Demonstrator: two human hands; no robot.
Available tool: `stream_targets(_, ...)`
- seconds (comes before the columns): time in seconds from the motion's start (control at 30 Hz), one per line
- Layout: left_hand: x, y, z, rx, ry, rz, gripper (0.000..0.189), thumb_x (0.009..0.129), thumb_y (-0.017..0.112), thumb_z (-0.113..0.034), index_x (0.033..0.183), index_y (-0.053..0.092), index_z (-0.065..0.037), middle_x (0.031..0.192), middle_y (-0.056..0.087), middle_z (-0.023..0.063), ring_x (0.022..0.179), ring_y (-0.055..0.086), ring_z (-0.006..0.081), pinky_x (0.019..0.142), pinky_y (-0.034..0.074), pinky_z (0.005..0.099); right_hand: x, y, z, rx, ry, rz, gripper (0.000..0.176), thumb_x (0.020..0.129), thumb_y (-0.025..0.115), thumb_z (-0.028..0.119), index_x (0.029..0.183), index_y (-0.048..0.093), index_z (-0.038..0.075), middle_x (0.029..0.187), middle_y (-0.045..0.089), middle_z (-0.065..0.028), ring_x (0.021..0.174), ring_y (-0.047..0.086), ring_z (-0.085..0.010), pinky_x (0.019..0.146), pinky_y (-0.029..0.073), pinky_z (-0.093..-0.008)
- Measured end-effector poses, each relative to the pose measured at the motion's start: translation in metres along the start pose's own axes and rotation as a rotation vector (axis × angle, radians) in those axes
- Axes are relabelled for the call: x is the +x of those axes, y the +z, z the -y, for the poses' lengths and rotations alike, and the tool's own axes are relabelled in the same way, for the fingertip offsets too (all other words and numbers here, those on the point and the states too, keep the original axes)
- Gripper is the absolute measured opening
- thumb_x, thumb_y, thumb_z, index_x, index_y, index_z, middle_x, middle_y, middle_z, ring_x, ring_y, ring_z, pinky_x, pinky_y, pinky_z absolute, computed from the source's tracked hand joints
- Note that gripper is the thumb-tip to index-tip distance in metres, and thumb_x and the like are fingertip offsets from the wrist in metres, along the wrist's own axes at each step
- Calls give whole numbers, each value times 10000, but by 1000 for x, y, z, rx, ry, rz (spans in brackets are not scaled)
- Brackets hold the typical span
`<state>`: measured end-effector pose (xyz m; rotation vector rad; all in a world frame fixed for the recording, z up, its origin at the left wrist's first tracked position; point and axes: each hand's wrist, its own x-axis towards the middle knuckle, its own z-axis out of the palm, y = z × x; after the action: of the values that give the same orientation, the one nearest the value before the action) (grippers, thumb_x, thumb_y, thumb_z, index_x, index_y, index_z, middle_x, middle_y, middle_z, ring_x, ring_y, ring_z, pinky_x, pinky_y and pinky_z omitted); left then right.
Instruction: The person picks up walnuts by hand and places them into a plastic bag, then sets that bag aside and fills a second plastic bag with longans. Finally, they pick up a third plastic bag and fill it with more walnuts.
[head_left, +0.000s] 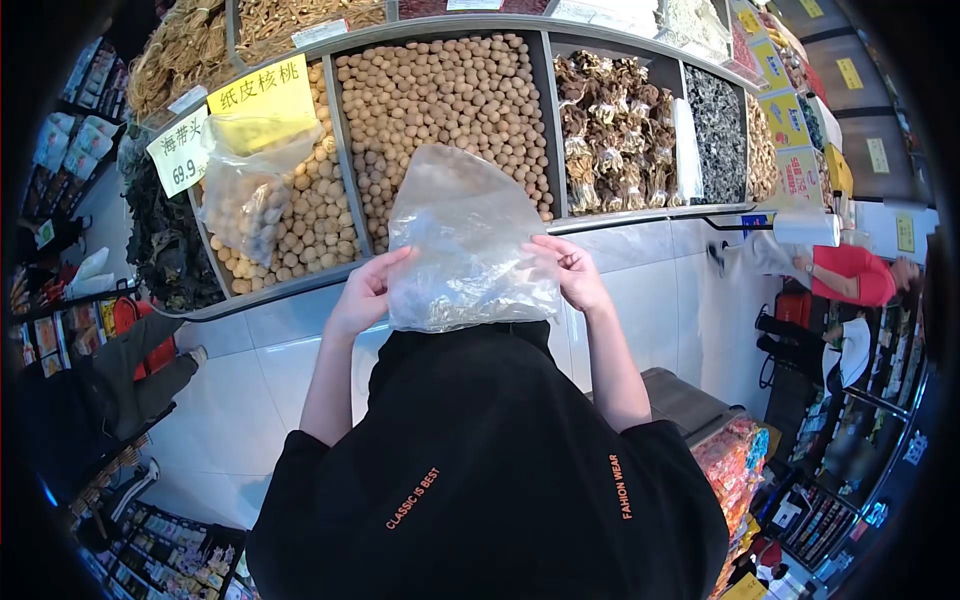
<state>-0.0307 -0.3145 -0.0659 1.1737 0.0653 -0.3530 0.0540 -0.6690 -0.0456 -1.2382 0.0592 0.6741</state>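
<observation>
A clear plastic bag [465, 240] is stretched between my two hands in front of my chest, its upper part overlapping the bin of walnuts [445, 95]. My left hand [366, 292] is closed on the bag's left edge, thumb and fingers pinched together. On the opposite edge, my right hand [572, 274] pinches the plastic in the same way. I see light glinting on the wrinkled film, and no goods show inside. To the left, a filled plastic bag [248, 205] lies on the neighbouring bin of walnuts [315, 225].
Bundled dried mushrooms [615, 130] and black dried fungus [716, 125] fill bins to the right. Dark dried kelp [175, 240] lies at far left. A yellow price sign [262, 92] stands above the walnuts. Beyond the aisle is a person in red [850, 275].
</observation>
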Motion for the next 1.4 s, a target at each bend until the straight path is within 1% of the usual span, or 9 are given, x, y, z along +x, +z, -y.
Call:
stream_targets(0.13, 11, -1, 22, 110, 27, -183, 209, 955, 620, -75, 1136, 645, 26, 1051, 705, 81, 939, 669, 134, 811, 548, 276, 13, -21, -29, -152, -79, -127, 121, 909, 662, 94, 950, 699, -14, 878, 711, -47, 730, 636, -95, 699, 527, -257)
stream_targets(0.37, 35, 28, 53, -42, -146, -535, 220, 942, 634, -148, 791, 621, 11, 815, 655, 67, 615, 591, 91, 550, 514, 256, 29, -17, -54, -225, 104, -495, 361, 921, 681, 203, 607, 570, 61, 624, 587, -14, 551, 519, -80, 516, 453, -259)
stream_targets(0.47, 38, 33, 62, 290, -129, -617, 158, 924, 613, -92, 805, 560, -5, 808, 651, 95, 569, 589, 101, 480, 485, 258, 26, -18, -59, -183, 78, -452, 81, 903, 628, 86, 872, 570, 40, 708, 595, -32, 552, 511, -82, 491, 444, -267)
stream_targets(0.57, 41, 52, 43, 159, -104, -613, 71, 909, 576, -11, 877, 512, -14, 828, 651, 99, 567, 598, 115, 460, 467, 259, 18, -17, -31, -122, 110, -404, 376, 891, 575, -4, 1245, 461, 48, 803, 602, -45, 624, 542, -90, 524, 456, -268)
stream_targets(0.77, 49, 46, 32, -128, -138, -267, 480, 894, 521, -10, 1373, 505, -7, 1171, 648, 121, 1027, 626, 151, 865, 522, 341, 19, -78, -5, 338, 208, 197, 479, 934, 536, 51, 1403, 445, 17, 1094, 636, -106, 843, 613, -137, 725, 510, -261)
stream_targets(0.9, 48, 69, 8, -379, -131, -35, 534, 883, 532, 11, 1412, 463, 32, 1201, 650, 127, 1060, 646, 218, 870, 531, 349, 18, -109, 16, 175, 111, 438, 512, 943, 553, 38, 1429, 398, -10, 1247, 631, -144, 1010, 658, -174, 844, 534, -319)
stream_targets(1.0, 47, 79, 27, 87, -222, -97, 438, 910, 542, -32, 1343, 529, 34, 1135, 679, 129, 982, 689, 254, 818, 551, 335, 36, -131, 2, -178, 85, 361, 297, 961, 551, 68, 1249, 564, -1, 1110, 700, -112, 946, 687, -177, 821, 525, -289)
stream_targets(1.17, 65, 115, 60, -45, -277, -547, 260, 1022, 498, -164, 1130, 625, 35, 1061, 700, 121, 915, 713, 215, 748, 567, 295, 41, -124, -9, -111, 229, -46, 240, 1000, 585, 289, 925, 643, 68, 842, 686, -4, 803, 693, -137, 675, 488, -246)
stream_targets(1.4, 72, 130, 127, -99, -51, -875, 103, 945, 598, -65, 850, 574, -34, 707, 574, 9, 576, 563, 82, 611, 587, 285, 49, -147, -66, -111, 58, -198, 98, 921, 646, 76, 868, 565, 65, 745, 557, 12, 607, 528, -86, 606, 516, -262)
